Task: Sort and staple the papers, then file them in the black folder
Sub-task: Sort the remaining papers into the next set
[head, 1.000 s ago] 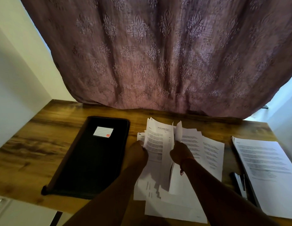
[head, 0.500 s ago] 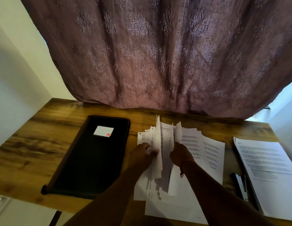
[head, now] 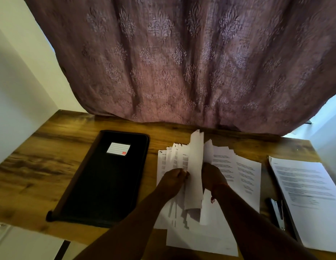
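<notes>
- My left hand and right hand each pinch upturned sheets of the fanned white printed papers at mid-desk; print too blurred to read.
- Black-and-silver stapler, partly hidden beside the right-hand paper stack.
- Closed black rectangular folder, left; its white label shows blank lines.

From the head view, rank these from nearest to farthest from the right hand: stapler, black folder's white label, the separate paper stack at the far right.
From the right hand:
1. Stapler, lying on the desk just to its right, nearer the front edge.
2. Separate paper stack, at the desk's right end, beyond the stapler.
3. White label on the black folder, far to the left, past the left hand.
</notes>
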`<state>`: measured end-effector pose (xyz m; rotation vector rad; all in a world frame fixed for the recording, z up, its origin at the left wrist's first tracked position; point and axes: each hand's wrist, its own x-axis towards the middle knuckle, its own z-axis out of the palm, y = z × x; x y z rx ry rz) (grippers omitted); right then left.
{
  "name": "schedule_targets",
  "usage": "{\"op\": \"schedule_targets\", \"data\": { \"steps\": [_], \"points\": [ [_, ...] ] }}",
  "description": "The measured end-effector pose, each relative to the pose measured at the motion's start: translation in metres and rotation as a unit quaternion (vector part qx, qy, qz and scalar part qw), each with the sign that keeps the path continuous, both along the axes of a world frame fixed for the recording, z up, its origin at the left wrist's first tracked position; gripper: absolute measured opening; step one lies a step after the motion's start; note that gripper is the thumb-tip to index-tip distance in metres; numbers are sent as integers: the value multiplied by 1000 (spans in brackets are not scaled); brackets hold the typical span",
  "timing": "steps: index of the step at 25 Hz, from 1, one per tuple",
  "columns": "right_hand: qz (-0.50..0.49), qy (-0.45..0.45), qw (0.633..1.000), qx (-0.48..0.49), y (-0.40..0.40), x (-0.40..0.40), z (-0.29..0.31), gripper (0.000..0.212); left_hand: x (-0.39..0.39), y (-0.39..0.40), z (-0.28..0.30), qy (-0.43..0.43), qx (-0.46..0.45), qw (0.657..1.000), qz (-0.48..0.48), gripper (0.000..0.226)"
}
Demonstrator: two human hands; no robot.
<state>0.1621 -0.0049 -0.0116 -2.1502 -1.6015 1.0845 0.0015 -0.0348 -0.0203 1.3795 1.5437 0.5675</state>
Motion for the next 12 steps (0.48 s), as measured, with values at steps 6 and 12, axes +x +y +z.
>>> {"op": "schedule_targets", "data": {
  "steps": [6, 12],
  "points": [
    [-6, 34, 999, -8, 4, 10, -23, 31, 6, 3, -15, 228, 33, 969, -89, 53],
    [-42, 77, 996, -25, 0, 10, -7, 30, 17, 2, -12, 293, 68, 948, -101, 74]
  ]
}}
